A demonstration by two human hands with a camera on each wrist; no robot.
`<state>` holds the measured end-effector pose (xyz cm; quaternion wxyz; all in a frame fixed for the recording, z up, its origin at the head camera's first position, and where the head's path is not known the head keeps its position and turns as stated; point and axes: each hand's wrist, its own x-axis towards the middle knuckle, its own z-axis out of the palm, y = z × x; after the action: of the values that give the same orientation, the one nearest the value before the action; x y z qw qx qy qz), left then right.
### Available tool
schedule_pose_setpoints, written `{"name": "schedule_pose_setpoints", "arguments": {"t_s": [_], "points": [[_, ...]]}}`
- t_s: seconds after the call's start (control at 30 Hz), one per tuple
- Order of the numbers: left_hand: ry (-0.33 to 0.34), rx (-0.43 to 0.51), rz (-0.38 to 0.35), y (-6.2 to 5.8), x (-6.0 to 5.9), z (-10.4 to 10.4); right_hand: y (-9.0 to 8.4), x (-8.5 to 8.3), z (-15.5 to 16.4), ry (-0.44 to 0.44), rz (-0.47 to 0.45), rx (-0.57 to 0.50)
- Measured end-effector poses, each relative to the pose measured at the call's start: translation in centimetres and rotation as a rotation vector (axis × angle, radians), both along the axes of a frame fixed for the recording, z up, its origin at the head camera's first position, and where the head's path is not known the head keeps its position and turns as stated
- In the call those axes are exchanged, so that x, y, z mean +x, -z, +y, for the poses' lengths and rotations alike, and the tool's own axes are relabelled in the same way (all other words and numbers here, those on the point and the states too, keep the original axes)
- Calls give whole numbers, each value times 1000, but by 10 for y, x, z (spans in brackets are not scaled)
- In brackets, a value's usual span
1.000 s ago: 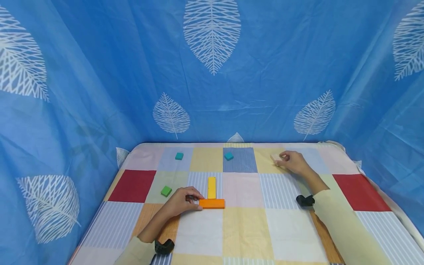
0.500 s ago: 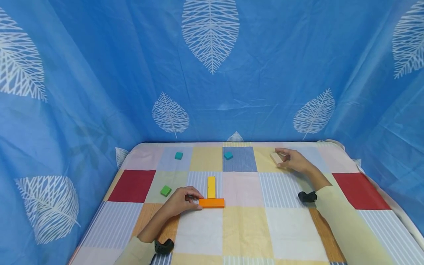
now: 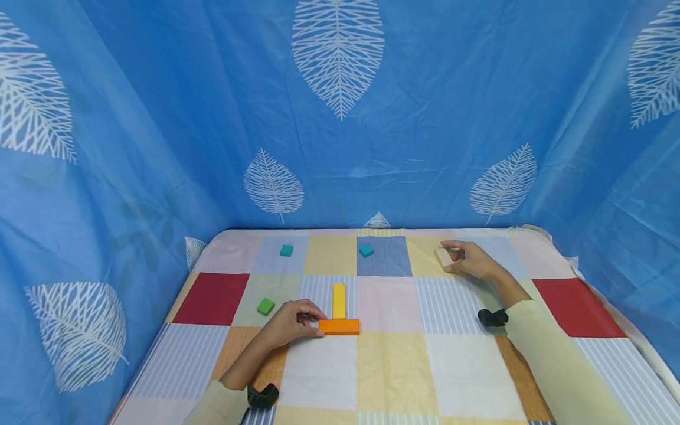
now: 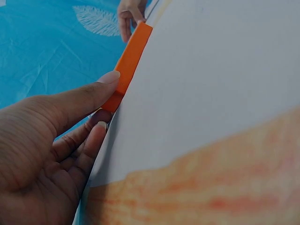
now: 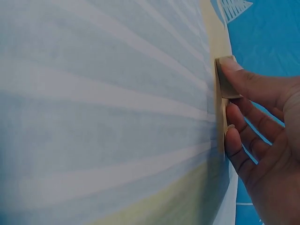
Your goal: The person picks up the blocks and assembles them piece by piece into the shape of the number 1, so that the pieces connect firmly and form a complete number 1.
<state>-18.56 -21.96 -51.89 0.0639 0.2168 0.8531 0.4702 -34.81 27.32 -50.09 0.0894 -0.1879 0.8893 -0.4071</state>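
My left hand (image 3: pixel 291 321) pinches the left end of a long orange block (image 3: pixel 340 327) that lies flat on the cloth. In the left wrist view the thumb presses one side of the orange block (image 4: pixel 130 58), and the other fingers curl behind its near end. A yellow block (image 3: pixel 339 301) stretches away from the orange one, the two looking like a T. Over at the back right, my right hand (image 3: pixel 473 260) pinches a pale wooden block (image 3: pixel 443 256) between thumb and fingers. The right wrist view shows that wooden block (image 5: pixel 227 82) at the cloth, partly covered by the thumb.
A green block (image 3: pixel 266 306) lies left of the yellow one. Two teal blocks, one at the back left (image 3: pixel 287 250) and one at the back middle (image 3: pixel 366 250), rest on the patchwork cloth (image 3: pixel 390 372). A blue leaf-print curtain (image 3: pixel 414 147) hangs behind the table and along both sides.
My right hand has shifted slightly and its fingers now span the pale wooden block, with more of the block showing. The left hand and the orange block have stayed in place.
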Motion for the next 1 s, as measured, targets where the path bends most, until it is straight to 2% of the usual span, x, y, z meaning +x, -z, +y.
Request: {"name": "schedule_pose_setpoints", "arguments": {"t_s": [0.37, 0.7, 1.0], "points": [[-17, -27, 2, -1, 0, -2, -7, 6, 1, -82, -9, 22], [-2, -16, 6, -5, 0, -2, -5, 9, -1, -13, 3, 9], [30, 33, 11, 2, 0, -3, -1, 21, -18, 47, 10, -75]]}}
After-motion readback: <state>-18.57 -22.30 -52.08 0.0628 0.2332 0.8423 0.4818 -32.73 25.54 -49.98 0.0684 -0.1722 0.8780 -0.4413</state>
